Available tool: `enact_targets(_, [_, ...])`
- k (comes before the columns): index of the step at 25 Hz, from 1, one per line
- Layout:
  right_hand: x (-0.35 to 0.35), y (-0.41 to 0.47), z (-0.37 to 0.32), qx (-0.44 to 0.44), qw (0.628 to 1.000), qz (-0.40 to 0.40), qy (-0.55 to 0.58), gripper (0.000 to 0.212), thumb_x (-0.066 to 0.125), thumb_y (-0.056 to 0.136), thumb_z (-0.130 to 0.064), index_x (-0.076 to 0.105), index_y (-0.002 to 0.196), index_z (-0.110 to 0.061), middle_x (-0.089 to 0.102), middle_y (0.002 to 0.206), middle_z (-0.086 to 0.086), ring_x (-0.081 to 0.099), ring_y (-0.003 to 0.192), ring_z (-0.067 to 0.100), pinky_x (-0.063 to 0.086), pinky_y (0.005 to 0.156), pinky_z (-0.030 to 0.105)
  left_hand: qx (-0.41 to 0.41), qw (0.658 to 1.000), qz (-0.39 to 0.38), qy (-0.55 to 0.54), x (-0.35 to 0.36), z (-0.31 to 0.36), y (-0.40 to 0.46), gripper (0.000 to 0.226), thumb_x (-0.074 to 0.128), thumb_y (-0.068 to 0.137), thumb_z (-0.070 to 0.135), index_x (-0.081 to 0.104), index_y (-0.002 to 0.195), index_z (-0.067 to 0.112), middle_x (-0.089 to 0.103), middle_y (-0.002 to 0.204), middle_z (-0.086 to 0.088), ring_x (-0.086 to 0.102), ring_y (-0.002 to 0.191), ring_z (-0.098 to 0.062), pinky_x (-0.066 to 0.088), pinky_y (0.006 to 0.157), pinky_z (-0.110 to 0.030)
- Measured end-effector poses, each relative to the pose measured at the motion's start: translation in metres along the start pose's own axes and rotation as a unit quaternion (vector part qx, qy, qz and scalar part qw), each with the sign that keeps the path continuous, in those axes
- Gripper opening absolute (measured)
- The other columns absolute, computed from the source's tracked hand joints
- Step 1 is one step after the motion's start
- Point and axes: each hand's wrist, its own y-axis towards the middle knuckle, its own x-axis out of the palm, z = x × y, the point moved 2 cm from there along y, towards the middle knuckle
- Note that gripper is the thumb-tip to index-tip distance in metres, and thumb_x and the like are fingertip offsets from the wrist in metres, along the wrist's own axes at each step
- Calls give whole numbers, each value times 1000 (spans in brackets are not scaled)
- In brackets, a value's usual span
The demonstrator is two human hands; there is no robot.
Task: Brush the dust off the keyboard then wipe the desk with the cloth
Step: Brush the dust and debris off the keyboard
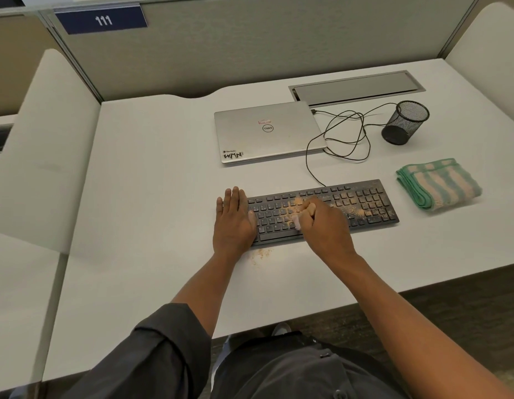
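Most of the tan dust point(362, 211) is seen spread over the middle and right half of the keyboard point(365, 201), whose long axis runs left to right across the bench point(152, 174), rising slightly toward the right. A small pale brush point(297, 223) is gripped in the curled fingers of the right hand point(322, 223), which is held over the centre keys, so the thickest remaining dust lies to that hand's right along the board's length. The left hand point(234, 217) is laid flat with straight fingers on the keyboard's left end, apparently to steady it. A little dust point(260, 254) is already scattered on the bench just in front of the keyboard. The folded green striped cloth point(438, 184) is lying apart from the keyboard's right end, nearer the right hand, and is judged not yet needed while brushing is in hand
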Motion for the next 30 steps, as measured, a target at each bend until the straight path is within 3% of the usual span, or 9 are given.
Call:
enact_targets(4, [9, -2, -11, -2, 992, -46, 114, 16, 48, 93, -19, 65, 93, -18, 69, 72, -3, 67, 70, 21, 56, 61, 39, 3, 1000, 2, -2, -1, 1, -1, 71, 16, 97, 36, 15, 160, 4, 11, 168, -14, 2, 157, -26, -2, 127, -43])
enact_targets(8, [15, -3, -9, -40, 998, -31, 26, 14, 49, 98, -19, 62, 94, -19, 64, 69, -9, 60, 65, 20, 46, 57, 32, 1, 1000, 5, -7, 0, 0, 0, 64, 25, 103, 32, 16, 160, 4, 13, 168, -14, 3, 157, -26, -2, 127, -43])
enact_targets(10, [17, -1, -9, -71, 997, -15, -19, 16, 46, 101, -22, 62, 99, -20, 67, 75, -3, 62, 69, 21, 47, 59, 33, 1, 1000, 2, -9, 0, 1, 0, 64, 26, 103, 31, 16, 160, 3, 13, 168, -14, 3, 157, -27, -3, 127, -43])
enact_targets(14, [31, -7, -10, -110, 990, -50, 73, 19, 52, 99, -11, 69, 104, -17, 73, 96, 0, 64, 86, 18, 52, 75, 32, 5, 1000, 7, -9, -1, 1, -1, 64, 26, 103, 31, 16, 159, 2, 13, 168, -15, 3, 156, -27, -3, 127, -43])
enact_targets(16, [35, -15, -8, -124, 989, -50, 67, 12, 57, 97, -10, 68, 99, -15, 71, 94, 0, 61, 86, 17, 49, 76, 31, 5, 1000, 10, -12, -2, 1, -1, 67, 21, 100, 34, 17, 159, 2, 14, 168, -16, 5, 156, -28, -2, 127, -44])
enact_targets(19, [39, -18, 1, -120, 992, -30, 34, 7, 63, 96, -24, 66, 95, -18, 66, 89, -4, 57, 84, 13, 45, 73, 29, 5, 1000, 11, -12, -1, 1, -1, 70, 18, 98, 35, 18, 159, 2, 15, 167, -16, 5, 156, -29, -2, 127, -44])
enact_targets(23, [42, -22, -1, -116, 993, 18, 23, 10, 62, 97, -26, 67, 94, -18, 64, 88, -5, 55, 81, 11, 44, 70, 26, 11, 1000, 9, -15, -1, 0, 0, 64, 30, 103, 31, 17, 159, 1, 15, 167, -17, 4, 156, -30, -3, 127, -43])
enact_targets(30, [55, -38, -3, -105, 994, -1, -36, 34, 55, 98, -20, 65, 129, -14, 67, 107, 5, 62, 91, 19, 50, 75, 27, 15, 1000, 13, -25, -4, 0, -1, 68, 22, 98, 33, 20, 158, 0, 17, 166, -18, 6, 156, -31, -2, 127, -45])
